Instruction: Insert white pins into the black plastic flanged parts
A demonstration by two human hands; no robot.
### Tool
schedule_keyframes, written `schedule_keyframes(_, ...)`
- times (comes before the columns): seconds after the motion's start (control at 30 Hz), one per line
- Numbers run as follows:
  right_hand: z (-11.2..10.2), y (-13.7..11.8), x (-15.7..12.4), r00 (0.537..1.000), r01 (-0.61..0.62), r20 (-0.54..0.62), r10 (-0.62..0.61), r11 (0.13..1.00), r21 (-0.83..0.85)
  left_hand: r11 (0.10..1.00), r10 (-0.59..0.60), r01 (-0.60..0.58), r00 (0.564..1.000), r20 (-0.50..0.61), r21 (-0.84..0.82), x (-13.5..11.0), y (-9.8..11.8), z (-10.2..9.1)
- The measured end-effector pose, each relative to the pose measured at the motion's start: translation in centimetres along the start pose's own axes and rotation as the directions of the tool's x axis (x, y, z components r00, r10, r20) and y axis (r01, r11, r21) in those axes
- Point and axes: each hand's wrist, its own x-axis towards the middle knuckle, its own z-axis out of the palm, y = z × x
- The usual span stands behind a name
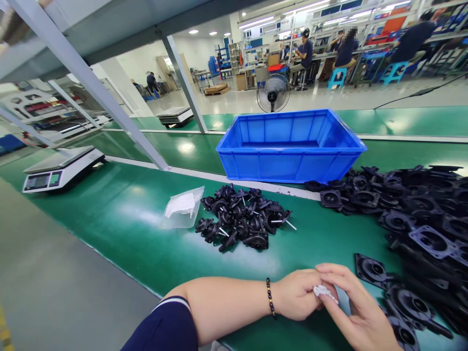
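Observation:
Low in the view, my left hand (298,295), with a dark bead bracelet at the wrist, has its fingers curled around a small whitish, glinting clump (324,291). It could be crumpled film or a bunch of tiny pieces; I cannot tell which. My right hand (360,309) meets it from the right, thumb against the clump and bent fingers over the left fingertips. Beyond the hands lies a heap of small black plastic parts (241,217), some with thin white rods. A clear plastic bag (183,208) with white pieces inside lies beside the heap.
A large pile of square-flanged black housings (413,209) spreads along the right of the green table (120,209). A blue bin (288,163) stands behind the heap. A digital scale (62,165) sits at left, near slanted metal posts (183,83). People sit at benches far back.

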Motion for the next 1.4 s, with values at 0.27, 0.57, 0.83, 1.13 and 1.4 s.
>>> schedule_keyframes(0.27, 0.1, 0.2, 0.0, 1.0, -0.008, 0.008, 0.008, 1.0, -0.001, 1.0, -0.009, 0.009, 1.0, -0.012, -0.02, 0.0, -0.1, 0.1)
schedule_keyframes(0.57, 0.0, 0.1, -0.1, 1.0, -0.006, 0.014, 0.007, 0.998, -0.058, 0.944, -0.24, 0.246, 0.969, 0.055, -0.219, -0.4, -0.8, 0.5)
schedule_keyframes(0.83, 1.1, 1.5, -0.1, 0.983, 0.09, 0.184, -0.024, 0.928, -0.36, 0.383, -0.647, 0.526, 0.74, 0.186, -0.759, 0.1, -2.8, 0.5)
schedule_keyframes(1.13, 1.3, 3.0, 0.0, 0.99, 0.1, 0.128, -0.054, 0.914, -0.393, 0.252, -0.687, 0.578, 0.672, 0.277, -0.776, 0.2, -2.7, 0.1)
schedule_keyframes(1.4, 1.2, 2.3, 0.5, 0.985, 0.128, 0.157, -0.074, 0.919, -0.372, 0.246, -0.72, 0.648, 0.62, 0.312, -0.721, 0.3, -2.3, 0.1)
